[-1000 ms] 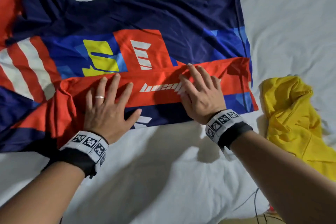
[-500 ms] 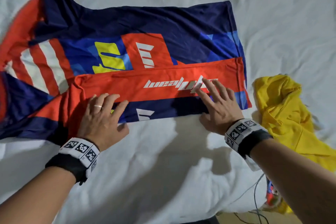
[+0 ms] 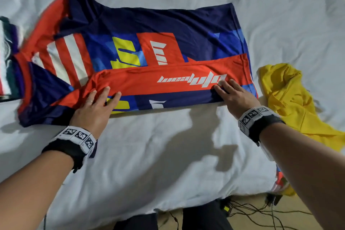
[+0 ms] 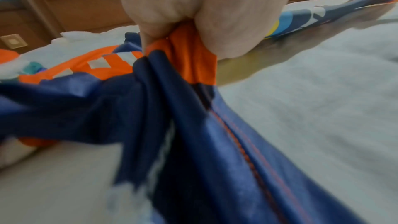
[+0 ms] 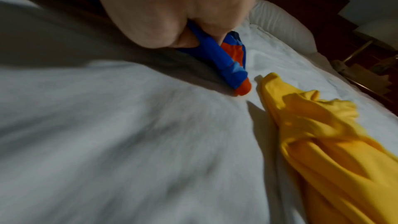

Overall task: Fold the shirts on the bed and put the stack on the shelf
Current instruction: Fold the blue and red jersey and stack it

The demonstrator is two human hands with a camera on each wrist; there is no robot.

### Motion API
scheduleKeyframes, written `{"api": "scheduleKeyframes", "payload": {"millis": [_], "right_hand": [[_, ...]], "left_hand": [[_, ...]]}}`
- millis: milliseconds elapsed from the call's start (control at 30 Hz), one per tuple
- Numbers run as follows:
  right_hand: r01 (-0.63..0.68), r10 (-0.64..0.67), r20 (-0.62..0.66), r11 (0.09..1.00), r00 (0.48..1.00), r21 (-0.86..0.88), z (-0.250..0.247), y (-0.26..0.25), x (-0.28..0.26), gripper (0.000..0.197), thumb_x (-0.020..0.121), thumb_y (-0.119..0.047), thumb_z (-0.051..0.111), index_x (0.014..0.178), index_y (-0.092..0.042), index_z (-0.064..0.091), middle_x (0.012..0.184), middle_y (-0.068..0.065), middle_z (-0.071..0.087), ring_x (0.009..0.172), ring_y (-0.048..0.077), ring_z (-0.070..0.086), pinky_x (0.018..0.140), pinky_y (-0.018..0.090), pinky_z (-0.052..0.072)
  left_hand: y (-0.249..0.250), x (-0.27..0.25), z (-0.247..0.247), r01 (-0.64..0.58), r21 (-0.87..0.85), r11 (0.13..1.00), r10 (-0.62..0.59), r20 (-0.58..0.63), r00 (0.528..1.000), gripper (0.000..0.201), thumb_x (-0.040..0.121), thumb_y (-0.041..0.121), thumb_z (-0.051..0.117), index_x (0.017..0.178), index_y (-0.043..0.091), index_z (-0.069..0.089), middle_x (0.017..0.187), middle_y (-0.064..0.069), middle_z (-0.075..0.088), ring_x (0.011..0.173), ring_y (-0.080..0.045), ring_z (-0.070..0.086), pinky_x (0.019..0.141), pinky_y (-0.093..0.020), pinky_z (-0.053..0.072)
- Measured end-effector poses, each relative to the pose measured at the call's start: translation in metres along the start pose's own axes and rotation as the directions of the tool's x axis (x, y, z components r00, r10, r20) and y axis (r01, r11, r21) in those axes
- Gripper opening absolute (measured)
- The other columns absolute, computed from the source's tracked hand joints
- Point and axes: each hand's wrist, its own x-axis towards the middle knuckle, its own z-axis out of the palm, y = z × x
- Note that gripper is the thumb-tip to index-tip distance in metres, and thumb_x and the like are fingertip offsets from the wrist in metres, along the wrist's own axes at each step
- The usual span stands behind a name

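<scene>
On the bed (image 3: 168,155), both hands (image 3: 95,110) (image 3: 233,97) have slid back and now pinch the jersey's (image 3: 168,20) near fold, ready for the next fold

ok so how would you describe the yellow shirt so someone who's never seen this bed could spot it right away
Start at the white bed and find the big navy, red and blue jersey spread flat across it. Just past the jersey's hem, beyond the right hand, lies the yellow shirt. It is plain yellow, with no print, and crumpled rather than laid flat.
</scene>
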Motion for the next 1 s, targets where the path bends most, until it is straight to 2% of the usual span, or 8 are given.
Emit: {"api": "scheduleKeyframes", "payload": {"millis": [100,200,433,500,633,767,867,1000], "right_hand": [[0.012,-0.012,-0.11,1.0,0.994,-0.006,-0.014,-0.02,-0.037,0.054,0.082,-0.003,0.027,0.119,0.005,0.066,0.113,0.022,0.066,0.097,0.049,0.065,0.074,0.053,0.059],[0.031,-0.033,-0.165,0.999,0.986,-0.012,-0.016,-0.045,-0.084,0.051,0.08,-0.003,0.03,0.111,0.003,0.071,0.105,0.02,0.07,0.09,0.046,0.068,0.065,0.05,0.059],[-0.039,0.037,-0.06,0.999,0.997,-0.035,0.02,-0.065,-0.166,0.056,0.079,-0.005,0.029,0.119,0.002,0.068,0.116,0.024,0.067,0.104,0.048,0.065,0.075,0.055,0.058],[-0.105,0.105,-0.002,0.994,0.994,-0.014,0.029,-0.057,-0.177,0.056,0.083,-0.008,0.028,0.124,0.0,0.065,0.126,0.026,0.062,0.112,0.05,0.061,0.079,0.058,0.056],[-0.144,0.144,0.044,0.99,0.989,-0.001,0.038,-0.038,-0.186,0.051,0.086,-0.011,0.029,0.122,0.001,0.062,0.122,0.027,0.059,0.112,0.049,0.059,0.074,0.057,0.057],[-0.103,0.103,0.002,0.994,0.995,-0.036,0.044,-0.025,-0.204,0.049,0.089,-0.011,0.03,0.125,0.001,0.062,0.124,0.027,0.058,0.115,0.049,0.057,0.082,0.057,0.056],[-0.131,0.132,0.0,0.987,0.991,-0.093,0.048,-0.019,-0.208,0.05,0.092,-0.014,0.028,0.131,-0.002,0.057,0.135,0.026,0.052,0.124,0.047,0.051,0.094,0.056,0.051],[-0.099,0.119,0.103,0.979,0.988,-0.176,0.042,-0.018,-0.204,0.045,0.087,-0.005,0.048,0.132,-0.001,0.053,0.13,0.029,0.051,0.119,0.049,0.052,0.085,0.057,0.052]], "left_hand": [[0.0,-0.034,-0.009,-0.09,0.054,0.994,0.092,-0.027,0.995,0.069,0.081,-0.006,0.028,0.138,0.017,0.06,0.14,-0.02,0.056,0.112,-0.054,0.06,0.053,-0.059,0.054],[0.005,-0.072,-0.006,-0.155,0.058,0.986,0.154,0.025,0.988,0.081,0.066,-0.016,0.054,0.139,0.019,0.055,0.139,-0.02,0.057,0.111,-0.054,0.061,0.048,-0.057,0.054],[0.05,-0.15,0.022,-0.207,0.063,0.976,0.197,0.139,0.97,0.085,0.063,-0.017,0.053,0.138,0.02,0.047,0.132,-0.022,0.062,0.103,-0.054,0.065,0.043,-0.055,0.054],[0.064,-0.159,0.027,-0.171,0.032,0.985,0.163,0.167,0.972,0.072,0.071,-0.008,0.036,0.135,0.016,0.058,0.131,-0.023,0.062,0.104,-0.054,0.064,0.049,-0.059,0.054],[0.079,-0.161,0.028,-0.093,0.045,0.995,0.084,0.16,0.983,0.084,0.059,-0.021,0.062,0.134,0.017,0.064,0.136,-0.022,0.059,0.111,-0.055,0.06,0.06,-0.066,0.054],[0.092,-0.173,0.026,-0.116,0.091,0.989,0.112,0.049,0.993,0.086,0.056,-0.021,0.062,0.133,0.015,0.065,0.133,-0.022,0.06,0.109,-0.053,0.062,0.055,-0.06,0.055],[0.095,-0.184,0.032,-0.064,0.076,0.995,0.055,0.112,0.992,0.086,0.068,-0.01,0.064,0.146,0.022,0.051,0.149,-0.017,0.048,0.127,-0.047,0.053,0.081,-0.065,0.052],[0.1,-0.192,0.038,0.025,0.042,0.999,-0.034,0.209,0.977,0.095,0.064,0.021,0.074,0.152,0.029,0.04,0.158,-0.011,0.038,0.139,-0.039,0.043,0.102,-0.065,0.039]]}}
